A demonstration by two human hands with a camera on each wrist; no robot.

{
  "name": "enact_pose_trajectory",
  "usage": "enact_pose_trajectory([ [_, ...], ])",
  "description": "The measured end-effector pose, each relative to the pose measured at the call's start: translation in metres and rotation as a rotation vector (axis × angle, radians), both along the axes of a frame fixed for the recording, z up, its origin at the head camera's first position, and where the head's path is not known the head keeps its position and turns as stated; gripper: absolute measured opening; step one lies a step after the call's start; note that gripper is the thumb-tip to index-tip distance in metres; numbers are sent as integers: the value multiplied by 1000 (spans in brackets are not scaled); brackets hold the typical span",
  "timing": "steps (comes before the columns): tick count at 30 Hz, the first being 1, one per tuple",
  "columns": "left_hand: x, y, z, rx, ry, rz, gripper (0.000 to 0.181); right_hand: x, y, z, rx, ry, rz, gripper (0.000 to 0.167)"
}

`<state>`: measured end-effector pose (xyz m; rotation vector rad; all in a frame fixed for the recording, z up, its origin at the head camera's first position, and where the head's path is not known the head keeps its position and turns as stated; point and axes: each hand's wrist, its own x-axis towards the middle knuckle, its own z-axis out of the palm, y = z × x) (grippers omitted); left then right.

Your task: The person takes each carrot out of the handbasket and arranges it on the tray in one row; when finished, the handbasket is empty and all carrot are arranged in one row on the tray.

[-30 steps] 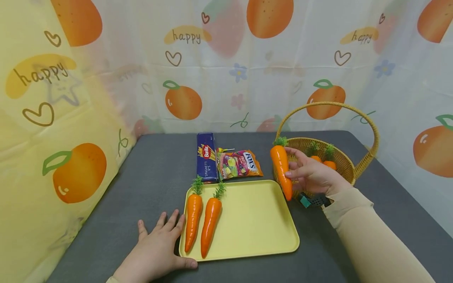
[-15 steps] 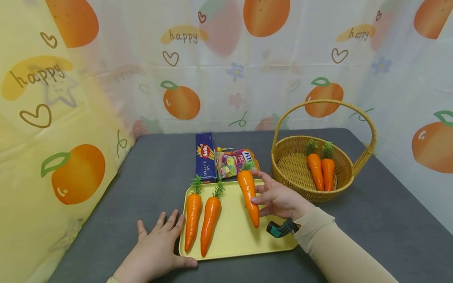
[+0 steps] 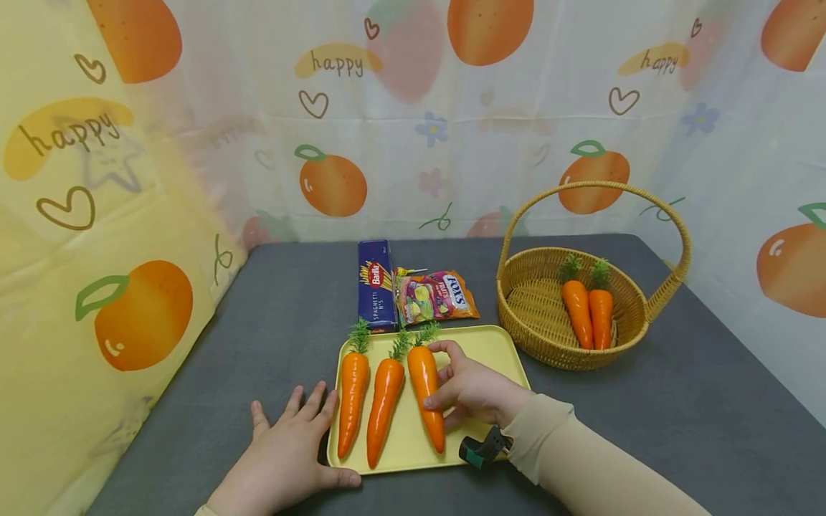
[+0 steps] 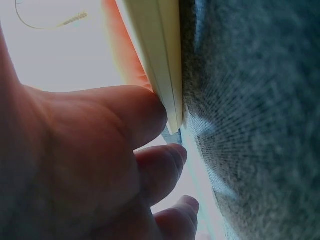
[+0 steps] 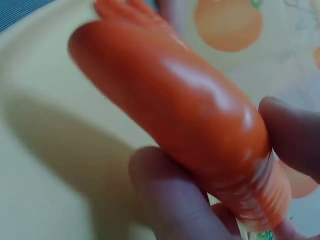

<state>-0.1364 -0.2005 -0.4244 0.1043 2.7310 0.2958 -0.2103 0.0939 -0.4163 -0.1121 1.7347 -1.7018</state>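
Spread-fingered, the left hand (image 3: 290,444) holds nothing, its thumb touching the yellow tray (image 3: 497,349) at the near-left corner; the right hand (image 3: 477,387) curls its fingers round one carrot (image 3: 424,387) over the tray's middle, and whether the carrot touches the tray cannot be told. Two more carrots (image 3: 385,408) lie along the tray's left edge. Beyond the far-right corner, near the right edge of the dark grey table (image 3: 290,315), a wicker basket (image 3: 535,337) holds another two carrots (image 3: 601,315), making five. Past the tray's far edge lie one blue spaghetti box (image 3: 376,290) and one candy bag (image 3: 435,297); fruit-printed curtains (image 3: 400,179) hang around the table.
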Motion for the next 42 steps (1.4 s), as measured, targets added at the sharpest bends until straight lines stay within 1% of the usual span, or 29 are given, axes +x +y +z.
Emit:
enact_pose_trajectory([
  [7,1,0,0,-5,11,-6,141,6,-8,1,60,-11,-36,92],
  [15,1,0,-1,-8,-17,-1,140,7,-5,2,117,-17,-39,88],
  [22,1,1,0,-6,-26,4,140,9,3,4,187,30,-52,83],
  [25,1,1,0,-7,-25,4,141,8,10,7,186,41,-62,78],
  [29,1,1,0,-14,-13,-1,141,3,21,18,159,70,-57,70],
  [34,0,0,-1,-24,7,-6,142,-5,39,40,81,95,-20,64],
  [38,-1,0,0,-26,0,1,142,-13,60,58,8,116,-10,60],
  [39,-1,0,-1,-27,-2,2,143,-15,66,62,-7,120,-12,62],
  [42,-1,0,-1,-24,-3,6,143,-23,85,73,-52,124,-15,77],
])
